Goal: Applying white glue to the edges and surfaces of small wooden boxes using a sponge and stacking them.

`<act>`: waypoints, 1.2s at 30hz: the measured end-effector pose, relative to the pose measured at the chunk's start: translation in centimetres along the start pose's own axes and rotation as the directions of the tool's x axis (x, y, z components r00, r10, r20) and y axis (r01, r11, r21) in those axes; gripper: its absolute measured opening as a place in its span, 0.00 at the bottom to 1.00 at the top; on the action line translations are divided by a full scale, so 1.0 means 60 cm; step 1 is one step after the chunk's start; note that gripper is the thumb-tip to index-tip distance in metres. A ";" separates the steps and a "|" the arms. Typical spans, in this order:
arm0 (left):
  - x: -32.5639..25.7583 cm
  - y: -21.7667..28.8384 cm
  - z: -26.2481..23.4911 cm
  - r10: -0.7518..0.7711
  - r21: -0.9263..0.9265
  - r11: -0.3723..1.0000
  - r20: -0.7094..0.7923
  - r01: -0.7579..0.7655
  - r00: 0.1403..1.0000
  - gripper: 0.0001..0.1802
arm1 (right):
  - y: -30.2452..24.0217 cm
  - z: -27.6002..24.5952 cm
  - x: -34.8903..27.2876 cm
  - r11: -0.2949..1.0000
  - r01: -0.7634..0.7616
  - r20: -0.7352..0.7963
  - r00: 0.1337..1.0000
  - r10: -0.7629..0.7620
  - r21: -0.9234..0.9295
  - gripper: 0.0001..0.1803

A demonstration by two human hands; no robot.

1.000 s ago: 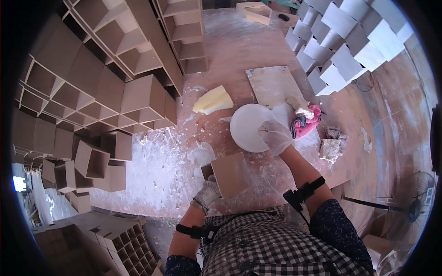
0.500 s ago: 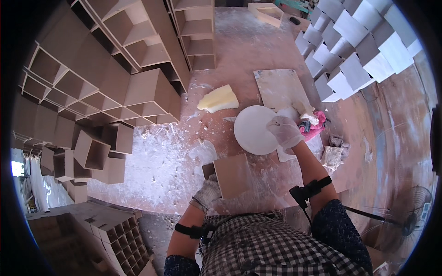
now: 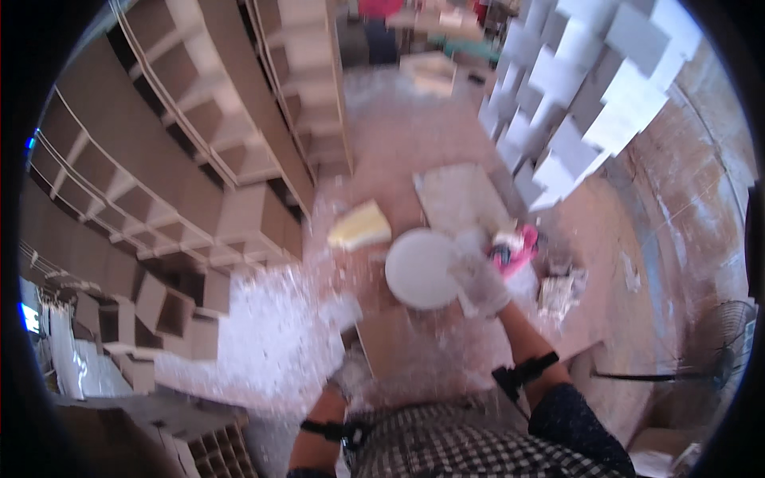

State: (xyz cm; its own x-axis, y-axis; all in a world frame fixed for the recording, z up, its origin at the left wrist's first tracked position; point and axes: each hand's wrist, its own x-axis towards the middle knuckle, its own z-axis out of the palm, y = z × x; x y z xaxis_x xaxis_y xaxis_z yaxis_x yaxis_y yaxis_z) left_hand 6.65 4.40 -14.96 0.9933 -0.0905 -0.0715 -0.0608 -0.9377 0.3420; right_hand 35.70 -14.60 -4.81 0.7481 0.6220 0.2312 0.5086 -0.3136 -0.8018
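Observation:
A small open brown box (image 3: 388, 338) stands near the front edge of the worktable. My left hand (image 3: 348, 376), in a pale knitted glove, grips its left side, and part of that hand is hidden by the box. Beyond the box lies a round white shape (image 3: 422, 269), smooth on top; whether it is a flat disc or a filled tub I cannot make out. My right hand (image 3: 481, 288), in a whitish glove, is at its right rim. Motion smears those fingers, so their grip does not show.
Brown open boxes (image 3: 259, 215) are stacked high on the left, white boxes (image 3: 558, 103) on the right. A yellow foam piece (image 3: 360, 225), a flat board (image 3: 462, 195) and a pink cloth (image 3: 522, 247) lie on the dusty worktable (image 3: 263, 327). A fan (image 3: 729, 342) stands at right.
The whole view has tilted up, so the table and its things sit lower in the picture. My left hand keeps the box; my right hand stays by the round white shape.

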 end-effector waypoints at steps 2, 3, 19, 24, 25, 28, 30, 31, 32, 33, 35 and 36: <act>0.001 -0.023 0.024 0.028 -0.088 0.995 -0.228 -0.050 0.973 0.19 | 0.027 0.030 0.001 0.997 -0.067 0.120 0.991 0.064 0.025 0.14; 0.014 -0.012 0.008 -0.023 -0.083 0.996 -0.052 0.019 0.998 0.19 | 0.032 0.032 0.001 0.962 -0.004 0.198 0.978 0.060 -0.272 0.13; 0.036 0.003 -0.066 -0.192 -0.039 0.978 0.222 0.206 0.956 0.19 | 0.013 0.053 0.024 0.842 -0.087 0.141 0.972 0.189 -0.533 0.12; 0.059 0.013 -0.070 -0.174 -0.055 0.980 0.230 0.192 0.957 0.20 | 0.125 0.097 0.005 0.861 0.020 0.179 0.980 0.083 -0.509 0.12; 0.060 0.015 -0.072 -0.177 -0.061 0.979 0.227 0.196 0.958 0.20 | 0.130 0.104 -0.002 0.862 0.026 0.179 0.981 0.075 -0.506 0.12; 0.065 0.013 -0.072 -0.188 -0.074 0.975 0.241 0.211 0.952 0.20 | 0.112 0.096 0.000 0.920 -0.087 0.132 0.980 0.147 -0.383 0.12; 0.066 0.012 -0.075 -0.199 -0.070 0.973 0.234 0.221 0.952 0.20 | 0.031 0.050 -0.006 0.861 0.040 0.219 0.972 0.084 -0.507 0.12; 0.070 0.014 -0.075 -0.193 -0.074 0.974 0.236 0.215 0.953 0.20 | 0.043 0.052 -0.004 0.859 0.037 0.205 0.975 0.080 -0.510 0.12; 0.074 0.017 -0.074 -0.187 -0.076 0.975 0.239 0.211 0.953 0.20 | 0.068 0.065 -0.008 0.846 -0.034 0.169 0.975 0.145 -0.532 0.12; 0.079 0.019 -0.081 -0.184 -0.082 0.975 0.241 0.208 0.953 0.20 | 0.083 0.075 -0.011 0.831 -0.100 0.132 0.970 0.204 -0.548 0.12; 0.084 0.017 -0.083 -0.175 -0.085 0.976 0.244 0.201 0.954 0.20 | 0.099 0.084 -0.033 0.819 -0.096 0.138 0.968 0.209 -0.565 0.13; 0.085 0.017 -0.088 -0.175 -0.085 0.976 0.240 0.200 0.955 0.20 | 0.100 0.089 -0.036 0.809 -0.084 0.153 0.966 0.210 -0.582 0.13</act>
State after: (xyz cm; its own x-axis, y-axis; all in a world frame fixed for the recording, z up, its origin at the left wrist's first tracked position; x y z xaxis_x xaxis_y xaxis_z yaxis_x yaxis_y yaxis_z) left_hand 12.17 4.77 -10.03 0.9356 -0.0031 -0.3530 0.1475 -0.9050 0.3990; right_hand 34.88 -14.00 -13.06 0.7643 0.6442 -0.0294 0.5966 -0.7237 -0.3469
